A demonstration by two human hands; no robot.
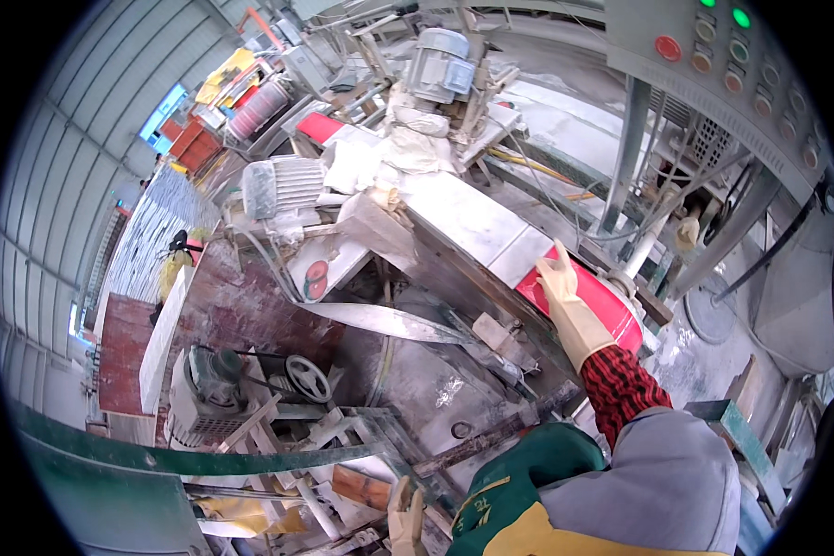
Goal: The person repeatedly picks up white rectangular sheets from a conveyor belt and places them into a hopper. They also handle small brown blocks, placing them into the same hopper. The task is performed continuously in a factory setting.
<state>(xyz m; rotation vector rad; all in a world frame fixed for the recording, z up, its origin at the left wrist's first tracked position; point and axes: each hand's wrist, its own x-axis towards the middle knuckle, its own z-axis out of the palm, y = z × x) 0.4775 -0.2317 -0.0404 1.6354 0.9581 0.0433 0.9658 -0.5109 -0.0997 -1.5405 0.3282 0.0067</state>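
My right hand, in a cream rubber glove, reaches over a red conveyor belt with its fingers apart. Its fingertips are beside the near end of a pale flat slab; whether they touch it I cannot tell. Another long pale slab lies end to end with it farther along the belt. Low in the view, my left hand wears the same kind of glove. Its fingers point up, slightly parted, holding nothing I can see, near an orange-brown block.
A grey motor and a ribbed one flank the belt. A control panel with buttons hangs at upper right. Left stand a handwheel, a green rail and a reddish-brown surface. A metal strip crosses the middle.
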